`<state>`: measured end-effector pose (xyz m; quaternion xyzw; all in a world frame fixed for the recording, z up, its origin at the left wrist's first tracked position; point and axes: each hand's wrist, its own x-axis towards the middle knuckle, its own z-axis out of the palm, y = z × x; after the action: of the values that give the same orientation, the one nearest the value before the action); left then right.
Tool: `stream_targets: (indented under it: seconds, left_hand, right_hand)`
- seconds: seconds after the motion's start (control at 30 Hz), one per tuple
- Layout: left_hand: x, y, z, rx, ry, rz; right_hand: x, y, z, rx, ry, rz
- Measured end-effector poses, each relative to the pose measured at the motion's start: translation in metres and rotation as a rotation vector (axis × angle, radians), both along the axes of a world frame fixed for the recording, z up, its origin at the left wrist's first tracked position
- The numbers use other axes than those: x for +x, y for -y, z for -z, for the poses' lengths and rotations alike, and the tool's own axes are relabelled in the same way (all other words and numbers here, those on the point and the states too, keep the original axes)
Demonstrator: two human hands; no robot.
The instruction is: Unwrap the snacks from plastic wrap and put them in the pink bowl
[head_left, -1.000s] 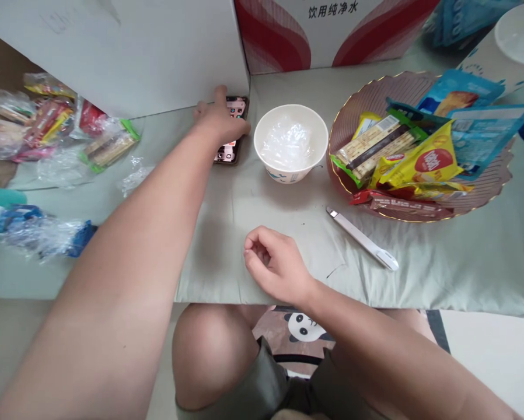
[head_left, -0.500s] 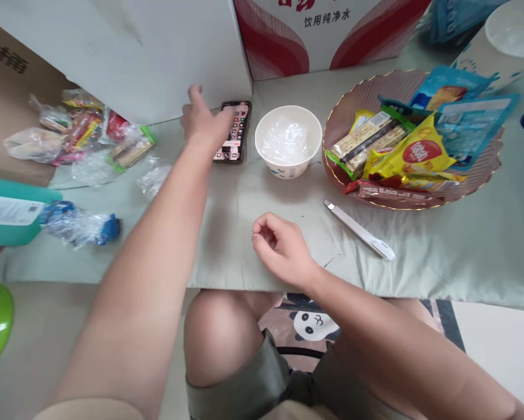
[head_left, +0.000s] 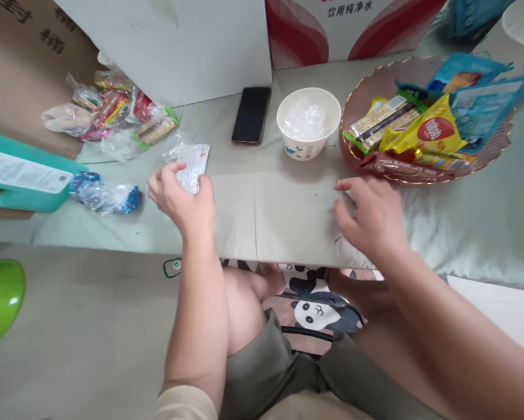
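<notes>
Left hand (head_left: 183, 201) off phone (head_left: 251, 115), half-open by packet (head_left: 197, 163), right hand (head_left: 371, 216) grip unclear, cloth (head_left: 266, 216) between

Single head cam above the lap (head_left: 283, 379), looking forward and down. Close on the tabletop (head_left: 283, 219); left hand (head_left: 181, 198) and right hand (head_left: 369, 213) both in frame, red-and-white box (head_left: 345, 32) cropped up top.

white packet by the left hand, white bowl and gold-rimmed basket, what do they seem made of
White packet: perhaps thin plastic or paper, slightly shiny, creased. White bowl: probably smooth paper, printed sides. Gold-rimmed basket: likely glossy plastic or glass, pinkish, ribbed, translucent-looking.
</notes>
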<state>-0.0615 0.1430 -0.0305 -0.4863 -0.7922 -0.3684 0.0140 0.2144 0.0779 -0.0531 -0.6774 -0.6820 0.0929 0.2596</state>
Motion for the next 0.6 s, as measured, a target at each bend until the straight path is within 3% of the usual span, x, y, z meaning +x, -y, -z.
stream_targets:
  seconds: [0.1,0.2,0.37,0.6]
  left_hand:
    - [-0.019,0.001,-0.001,-0.247,0.024,-0.085]
    - [-0.035,-0.005,0.009,-0.381,0.083,-0.048]
    - [-0.051,-0.019,0.024,-0.342,0.176,0.060]
    - [-0.045,-0.027,0.018,-0.317,0.178,0.193]
  right_hand:
    - [0.013,0.014,-0.003,-0.049,0.196,0.047]
    - [0.016,0.023,-0.007,-0.102,0.294,0.074]
    - [0.007,0.023,-0.010,-0.267,0.370,0.061]
    - [0.004,0.021,-0.002,-0.274,0.344,-0.021]
